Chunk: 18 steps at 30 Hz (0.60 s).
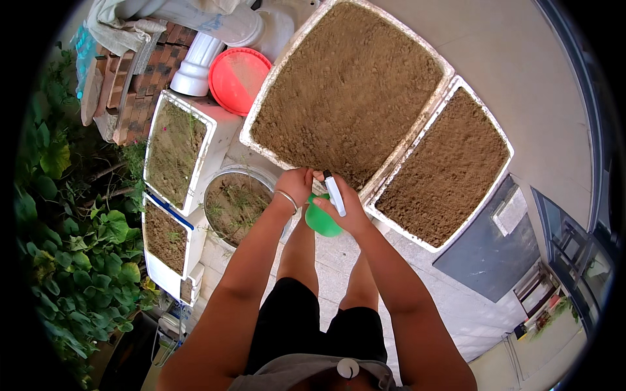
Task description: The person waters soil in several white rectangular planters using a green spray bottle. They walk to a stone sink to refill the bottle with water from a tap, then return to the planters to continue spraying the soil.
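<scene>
Green spray bottle (321, 221), 2 hands, 2 large soil boxes

I am looking down on a home garden corner set up on a paved outdoor terrace, beside a building. Two large white foam boxes filled with bare brown soil (349, 91) (447, 173) sit on the pale stone tiles (339, 257). Smaller white planter boxes with sparse weeds (173, 150) (164, 238) and a round metal tub of soil (236, 203) stand close by. A stack of red bricks (140, 78), a round red plastic lid (238, 79) and a white pipe (195, 65) lie behind them. Broad-leaved green vines (85, 260) crowd the left edge.
</scene>
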Motion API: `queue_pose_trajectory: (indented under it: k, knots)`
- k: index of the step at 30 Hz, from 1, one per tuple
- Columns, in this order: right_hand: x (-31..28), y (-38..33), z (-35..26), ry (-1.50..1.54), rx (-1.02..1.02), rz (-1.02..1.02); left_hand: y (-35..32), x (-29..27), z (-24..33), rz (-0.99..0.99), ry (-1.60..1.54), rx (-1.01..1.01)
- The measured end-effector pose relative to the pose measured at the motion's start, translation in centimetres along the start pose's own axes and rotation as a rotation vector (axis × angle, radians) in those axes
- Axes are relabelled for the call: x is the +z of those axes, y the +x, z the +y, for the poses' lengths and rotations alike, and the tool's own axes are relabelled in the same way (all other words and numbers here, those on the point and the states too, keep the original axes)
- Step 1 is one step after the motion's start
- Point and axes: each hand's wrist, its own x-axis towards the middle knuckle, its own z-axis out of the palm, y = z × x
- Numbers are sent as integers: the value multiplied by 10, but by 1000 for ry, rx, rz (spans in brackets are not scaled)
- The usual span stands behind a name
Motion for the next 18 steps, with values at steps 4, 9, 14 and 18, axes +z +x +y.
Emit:
queue_pose_trajectory:
  k: [4,9,14,18]
  knots:
    - [7,24,7,68,26,97,37,-19,-4,-87,169,128]
    - [14,47,2,160,-43,266,83,-47,14,-171,430,263]
    - [9,62,-5,174,-138,317,92,-70,50,-166,458,147]
    - [1,61,-9,178,-104,225,90,-75,49,-125,350,298]
